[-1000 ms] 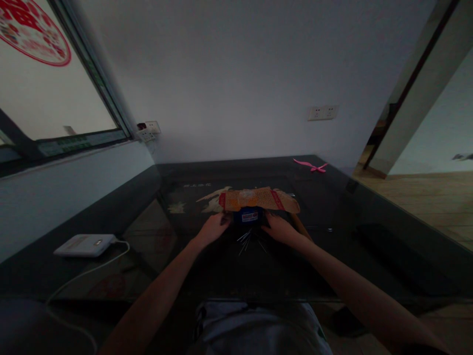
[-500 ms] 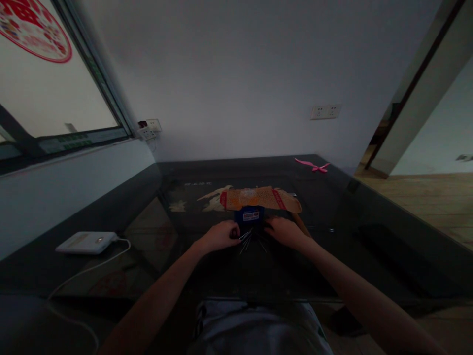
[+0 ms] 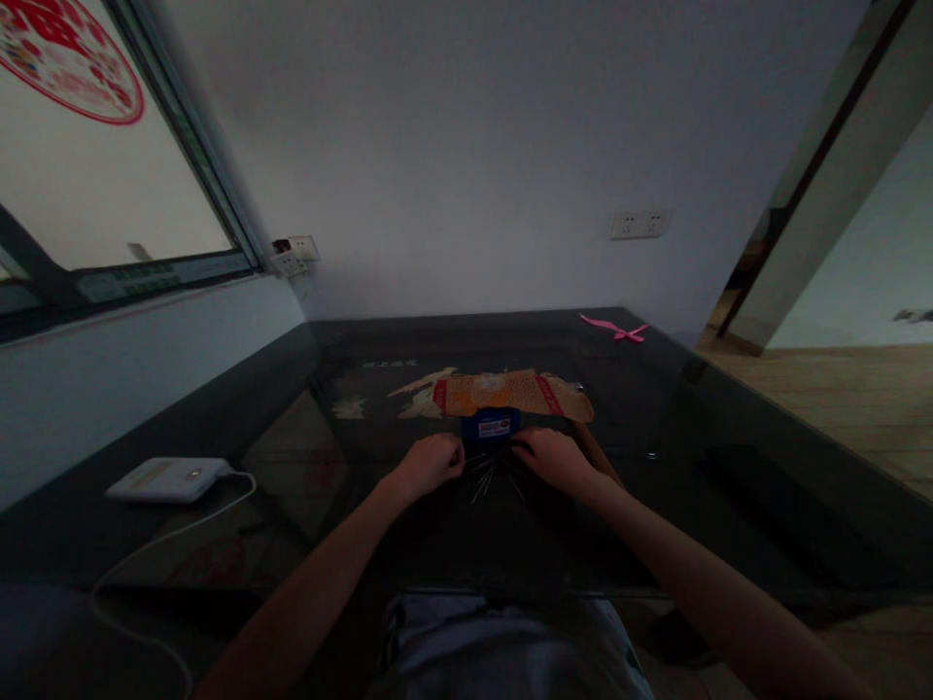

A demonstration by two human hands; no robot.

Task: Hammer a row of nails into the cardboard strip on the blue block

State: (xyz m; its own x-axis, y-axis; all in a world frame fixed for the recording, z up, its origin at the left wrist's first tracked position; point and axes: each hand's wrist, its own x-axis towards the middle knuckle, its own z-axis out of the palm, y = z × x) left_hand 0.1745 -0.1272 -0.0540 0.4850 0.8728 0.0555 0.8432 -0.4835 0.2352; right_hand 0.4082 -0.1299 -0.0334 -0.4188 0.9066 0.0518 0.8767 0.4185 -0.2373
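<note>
Several thin, shiny, needle-like sticks (image 3: 484, 480) lie fanned out on the dark table between my hands. My left hand (image 3: 431, 461) is closed in a pinch to their left, and one thin stick reaches out from its fingertips toward the middle. On the other side, my right hand (image 3: 552, 457) has its fingers bent together near the lower right corner of a small blue box (image 3: 494, 426) with a white label. Dim light hides what its fingertips hold, if anything. Behind the box lies a tan patterned packet (image 3: 510, 391) with red bands.
A white power bank (image 3: 171, 479) with a white cable lies on the table's left side. Pink ribbon (image 3: 621, 331) rests at the back right. A long dark flat object (image 3: 794, 506) is at the right. A brown strip (image 3: 599, 455) runs beside my right wrist.
My left hand has drawn slightly left and up, away from the fanned sticks. My right hand has shifted a little left, and its fingertips sit just below the blue box's corner.
</note>
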